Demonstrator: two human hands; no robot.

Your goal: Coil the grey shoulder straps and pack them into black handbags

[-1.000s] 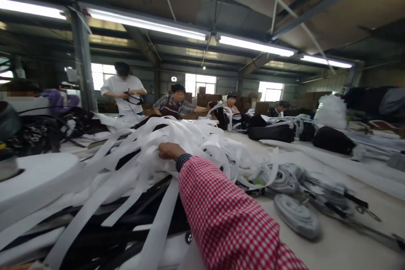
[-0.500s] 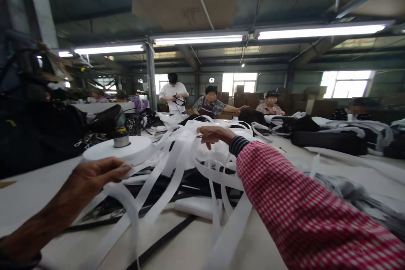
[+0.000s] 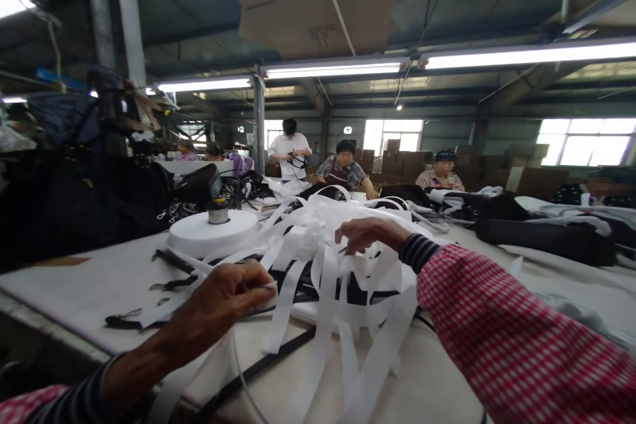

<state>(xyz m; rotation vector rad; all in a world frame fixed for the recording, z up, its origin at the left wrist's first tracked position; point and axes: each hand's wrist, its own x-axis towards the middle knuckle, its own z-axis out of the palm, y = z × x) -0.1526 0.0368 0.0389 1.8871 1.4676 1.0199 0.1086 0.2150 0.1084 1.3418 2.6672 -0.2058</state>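
Head view: what's the left hand (image 3: 233, 288) doing?
"Pinching a white strap (image 3: 271, 285) between thumb and fingers, at eight o'clock from the strap heap (image 3: 322, 271)."
And the right hand (image 3: 365, 235)?
"Fingers half curled over the heap's three o'clock side; I can't tell whether it grips anything."
The roll (image 3: 199, 238)?
"On the table (image 3: 114, 278), nine o'clock from the heap."

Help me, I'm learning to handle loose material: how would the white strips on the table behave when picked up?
The white strips would probably be floppy, since several bend and droop. They look light, being thin and narrow. They might drag one another along, as many cross and overlap.
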